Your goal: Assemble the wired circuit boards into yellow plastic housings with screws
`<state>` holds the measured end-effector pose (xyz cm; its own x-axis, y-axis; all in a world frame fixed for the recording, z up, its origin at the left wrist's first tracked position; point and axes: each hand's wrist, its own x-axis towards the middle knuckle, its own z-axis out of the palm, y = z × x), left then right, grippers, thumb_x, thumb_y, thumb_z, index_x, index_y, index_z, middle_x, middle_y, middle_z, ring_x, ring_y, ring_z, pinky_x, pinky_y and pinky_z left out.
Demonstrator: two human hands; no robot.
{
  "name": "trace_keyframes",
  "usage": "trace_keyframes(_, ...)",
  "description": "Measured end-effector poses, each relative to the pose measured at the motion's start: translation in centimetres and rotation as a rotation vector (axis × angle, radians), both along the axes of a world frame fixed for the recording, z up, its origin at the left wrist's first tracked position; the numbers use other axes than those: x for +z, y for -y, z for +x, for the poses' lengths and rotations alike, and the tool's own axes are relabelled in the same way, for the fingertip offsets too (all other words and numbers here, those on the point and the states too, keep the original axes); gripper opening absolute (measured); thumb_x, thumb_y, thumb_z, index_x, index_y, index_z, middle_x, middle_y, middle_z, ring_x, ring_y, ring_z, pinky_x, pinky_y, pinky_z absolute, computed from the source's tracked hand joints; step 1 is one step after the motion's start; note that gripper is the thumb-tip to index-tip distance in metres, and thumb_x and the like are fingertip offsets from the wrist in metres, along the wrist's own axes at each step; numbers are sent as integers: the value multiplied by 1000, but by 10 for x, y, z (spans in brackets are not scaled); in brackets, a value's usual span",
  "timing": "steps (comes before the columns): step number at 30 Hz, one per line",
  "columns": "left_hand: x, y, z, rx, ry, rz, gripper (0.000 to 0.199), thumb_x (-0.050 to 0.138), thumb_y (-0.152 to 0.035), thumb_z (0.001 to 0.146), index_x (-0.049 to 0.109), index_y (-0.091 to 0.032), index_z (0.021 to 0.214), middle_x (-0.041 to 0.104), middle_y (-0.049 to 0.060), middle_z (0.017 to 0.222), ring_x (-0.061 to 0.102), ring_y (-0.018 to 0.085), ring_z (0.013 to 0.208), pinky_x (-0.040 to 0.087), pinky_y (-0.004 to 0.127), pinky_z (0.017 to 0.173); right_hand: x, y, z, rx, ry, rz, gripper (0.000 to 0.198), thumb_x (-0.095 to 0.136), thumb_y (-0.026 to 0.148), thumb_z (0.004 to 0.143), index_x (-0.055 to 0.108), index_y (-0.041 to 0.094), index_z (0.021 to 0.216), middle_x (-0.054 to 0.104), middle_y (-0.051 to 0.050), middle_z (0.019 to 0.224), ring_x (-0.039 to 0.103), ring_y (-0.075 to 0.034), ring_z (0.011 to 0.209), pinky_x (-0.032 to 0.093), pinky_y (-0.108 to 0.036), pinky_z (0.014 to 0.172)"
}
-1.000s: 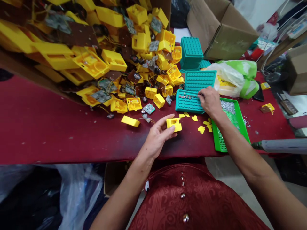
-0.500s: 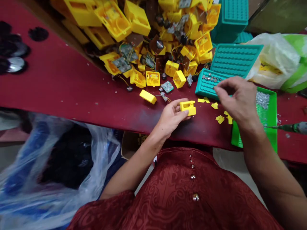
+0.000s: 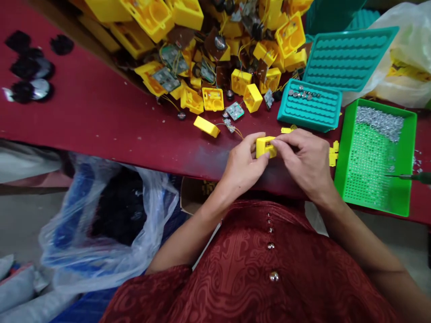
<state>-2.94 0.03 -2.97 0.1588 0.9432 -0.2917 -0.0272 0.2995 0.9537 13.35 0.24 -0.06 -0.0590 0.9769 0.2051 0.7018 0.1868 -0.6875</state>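
My left hand (image 3: 243,165) grips a small yellow plastic casing (image 3: 261,147) just over the near edge of the table. At the casing's opening, the thumb and fingertips of my right hand (image 3: 308,163) are pinched together. Whatever they hold there is too small and hidden to make out. Behind my right hand an open teal box (image 3: 286,117) holds several round button cells (image 3: 303,94) in its ridged compartment. Small flat yellow plastic pieces (image 3: 332,157) lie beside that hand, partly covered by it.
A heap of yellow casings (image 3: 240,82) with wired circuit boards (image 3: 235,111) fills the back of the red table (image 3: 111,121). To the right are a green perforated tray (image 3: 365,179) of screws (image 3: 380,119) and a screwdriver tip. Black round parts (image 3: 27,67) lie far left.
My right hand has moved left from the teal box to the yellow casing, its fingertips now at the opening. My left hand still holds the casing. The view has shifted slightly.
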Motion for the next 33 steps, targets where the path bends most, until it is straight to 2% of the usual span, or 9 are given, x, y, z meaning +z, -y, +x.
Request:
trace_keyframes(4, -1, -7, 1, -26, 128, -105, 45, 73, -7, 82, 68, -12, 126, 79, 14, 125, 78, 23, 109, 65, 37, 95, -2, 3, 13, -84, -247, -142, 18, 73, 34, 92, 86, 23, 88, 76, -4, 79, 65, -14, 68, 54, -28, 67)
trace_keyframes(8, 1, -12, 5, -10, 157, -195, 46, 73, -7, 82, 67, -10, 127, 80, 14, 121, 79, 21, 99, 66, 32, 83, -4, 4, 21, -26, -550, -322, 20, 77, 39, 88, 84, 20, 88, 74, -3, 76, 65, -12, 63, 57, -25, 61)
trace_keyframes(13, 8, -14, 12, 21, 160, -231, 45, 71, -4, 81, 67, -10, 126, 81, 13, 116, 79, 18, 94, 66, 27, 77, -3, 4, 21, -108, -707, -288, 25, 87, 43, 82, 80, 18, 82, 69, -1, 66, 62, -9, 55, 56, -21, 52)
trace_keyframes(16, 8, -15, 13, 19, 152, -217, 47, 71, -4, 80, 67, -10, 127, 81, 14, 119, 79, 19, 95, 66, 28, 78, -2, 3, 23, -111, -777, -332, 32, 92, 48, 76, 81, 18, 81, 71, -2, 68, 65, -11, 57, 60, -23, 55)
trace_keyframes(21, 2, -17, 14, -3, 150, -201, 52, 73, -6, 79, 66, -9, 130, 80, 16, 124, 80, 22, 102, 67, 34, 86, -2, 0, 26, -54, -866, -451, 38, 96, 44, 69, 80, 16, 89, 76, -4, 78, 73, -13, 68, 68, -28, 66)
trace_keyframes(24, -2, -16, 18, 2, 117, -148, 49, 73, -7, 82, 65, -11, 129, 80, 16, 128, 80, 23, 110, 66, 34, 94, -4, -3, 22, -43, -852, -495, 45, 98, 47, 65, 76, 15, 85, 74, -4, 75, 72, -14, 67, 65, -27, 62)
trace_keyframes(27, -4, -12, 22, -3, -14, -40, 47, 71, -7, 85, 66, -11, 132, 79, 19, 132, 78, 26, 118, 64, 38, 100, -6, -7, 15, -33, -756, -507, 32, 91, 40, 72, 74, 14, 82, 72, -4, 72, 66, -11, 61, 56, -24, 56)
trace_keyframes(30, -3, -5, 22, -26, -148, 63, 49, 70, -8, 86, 68, -14, 135, 79, 17, 130, 77, 30, 119, 61, 45, 105, -1, -10, 8, -96, -503, -411, 7, 77, 20, 77, 74, 14, 76, 71, -2, 71, 60, -8, 60, 46, -23, 59)
trace_keyframes(33, -2, -1, 21, -36, -183, 122, 48, 75, -12, 86, 71, -21, 133, 81, 12, 130, 76, 29, 120, 59, 46, 110, 8, -12, 3, -162, -197, -343, 10, 74, 8, 75, 70, 15, 69, 70, 0, 70, 55, -7, 62, 38, -24, 64)
